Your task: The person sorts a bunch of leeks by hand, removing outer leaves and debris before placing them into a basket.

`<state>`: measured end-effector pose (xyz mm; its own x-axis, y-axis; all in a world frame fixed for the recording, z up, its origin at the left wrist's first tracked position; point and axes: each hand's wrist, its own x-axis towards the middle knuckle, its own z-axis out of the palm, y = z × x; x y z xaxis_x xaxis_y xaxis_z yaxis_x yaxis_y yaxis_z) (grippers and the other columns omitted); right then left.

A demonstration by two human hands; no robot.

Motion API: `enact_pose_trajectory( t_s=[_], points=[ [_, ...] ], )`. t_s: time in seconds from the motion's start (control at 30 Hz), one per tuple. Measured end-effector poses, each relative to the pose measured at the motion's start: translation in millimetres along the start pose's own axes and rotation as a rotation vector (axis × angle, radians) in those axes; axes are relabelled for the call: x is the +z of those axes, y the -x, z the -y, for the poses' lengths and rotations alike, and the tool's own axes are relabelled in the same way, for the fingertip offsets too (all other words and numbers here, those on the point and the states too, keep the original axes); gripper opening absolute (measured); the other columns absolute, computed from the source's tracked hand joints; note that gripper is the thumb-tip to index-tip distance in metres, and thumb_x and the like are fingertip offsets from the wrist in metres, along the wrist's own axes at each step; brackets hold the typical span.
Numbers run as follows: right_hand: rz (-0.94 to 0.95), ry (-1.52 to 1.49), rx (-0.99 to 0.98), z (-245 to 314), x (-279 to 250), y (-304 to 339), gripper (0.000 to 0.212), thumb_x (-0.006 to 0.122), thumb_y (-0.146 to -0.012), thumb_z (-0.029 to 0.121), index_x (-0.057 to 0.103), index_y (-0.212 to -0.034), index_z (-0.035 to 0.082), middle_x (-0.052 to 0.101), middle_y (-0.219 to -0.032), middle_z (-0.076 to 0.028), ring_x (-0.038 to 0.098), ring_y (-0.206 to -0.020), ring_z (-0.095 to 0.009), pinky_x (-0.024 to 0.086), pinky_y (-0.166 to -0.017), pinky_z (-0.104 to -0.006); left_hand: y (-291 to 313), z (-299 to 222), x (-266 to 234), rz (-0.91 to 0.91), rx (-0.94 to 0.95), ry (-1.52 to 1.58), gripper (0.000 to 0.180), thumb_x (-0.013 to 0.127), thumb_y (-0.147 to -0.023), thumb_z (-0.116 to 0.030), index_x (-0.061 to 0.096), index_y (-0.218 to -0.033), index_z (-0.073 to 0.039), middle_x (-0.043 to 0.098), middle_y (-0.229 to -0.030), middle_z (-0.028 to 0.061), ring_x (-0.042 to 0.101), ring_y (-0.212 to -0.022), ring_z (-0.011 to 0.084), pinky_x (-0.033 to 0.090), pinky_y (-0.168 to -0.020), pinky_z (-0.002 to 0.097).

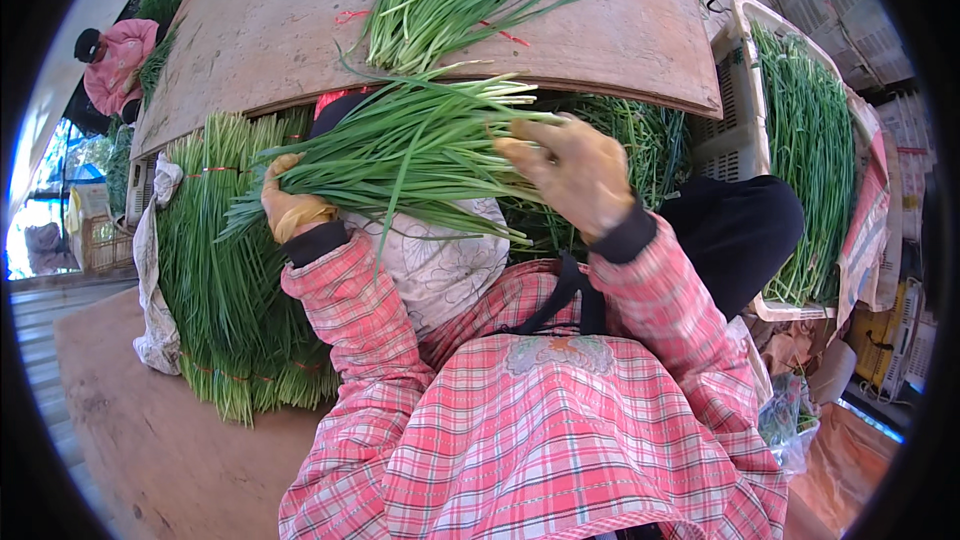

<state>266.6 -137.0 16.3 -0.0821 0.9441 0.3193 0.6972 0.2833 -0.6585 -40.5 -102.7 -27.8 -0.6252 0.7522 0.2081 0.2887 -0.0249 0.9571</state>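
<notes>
Nearest is a pink-and-white plaid apron (pixel 560 430) with a grey butterfly-shaped patch, flanked by matching plaid sleeves. Past its upper edge, a white cloth with a dark line pattern (pixel 435 265) covers part of the lap. Above that cloth, a loose bundle of long, slender green stalks (pixel 410 155) lies roughly crosswise between the hands, leafy ends left, pale ends right. The left hand (pixel 293 202) grasps its leafy side; the right hand (pixel 575 172) has curled fingers at the pale ends, slightly blurred, so whether they pinch any stalks cannot be told.

To the left stand dense green sheaves tied with thin red bands (pixel 240 270); to the right, a white plastic crate (pixel 795 312) holds more green stalks (pixel 805 155). Farther off, a brown wooden bench (pixel 260 25) carries a spread heap of green stalks (pixel 450 5) beside red ties (pixel 505 35). At far left is a co-worker in a pink top and dark cap (pixel 122 55).
</notes>
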Motion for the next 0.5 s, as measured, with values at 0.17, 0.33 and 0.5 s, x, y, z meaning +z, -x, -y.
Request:
enact_pose_trajectory(
  t_s=[0.17, 0.33, 0.5],
  points=[
    [0.083, -0.589, 0.131, -19, 4, -11, 0.015, 0.06, -0.082, 0.019, 0.069, -0.088, 0.009, 0.065, -0.078, -0.009, 0.059, -0.073, -0.017, 0.045, -0.067, -0.0283, -19, 19, -2, 0.016, -0.321, 0.588, 0.018, 0.058, -0.076, 0.003, 0.059, -0.092, -0.004, 0.063, -0.091, 0.0102, 0.06, -0.075, 0.0174, 0.049, -0.07, 0.0287],
    [0.029, -0.539, 0.541, -97, -53, 40, 0.015, 0.064, -0.079, 0.012, 0.065, -0.088, 0.0, 0.065, -0.082, -0.005, 0.057, -0.078, -0.012, 0.044, -0.076, -0.0245, 1, 3, 5, -0.038, -0.13, 0.17, 0.011, 0.049, -0.08, 0.001, 0.054, -0.09, 0.0, 0.058, -0.078, 0.0038, 0.054, -0.073, 0.015, 0.048, -0.071, 0.0292],
    [-0.201, -0.141, -0.025, -63, -47, 40, 0.028, 0.071, -0.071, 0.018, 0.064, -0.096, 0.006, 0.06, -0.1, -0.011, 0.057, -0.09, -0.024, 0.044, -0.081, -0.0329, -22, 29, 0, -0.011, -0.353, 0.721, 0.012, 0.045, -0.083, -0.012, 0.052, -0.077, -0.004, 0.056, -0.078, 0.0057, 0.052, -0.068, 0.0178, 0.045, -0.072, 0.0302]
  ],
)
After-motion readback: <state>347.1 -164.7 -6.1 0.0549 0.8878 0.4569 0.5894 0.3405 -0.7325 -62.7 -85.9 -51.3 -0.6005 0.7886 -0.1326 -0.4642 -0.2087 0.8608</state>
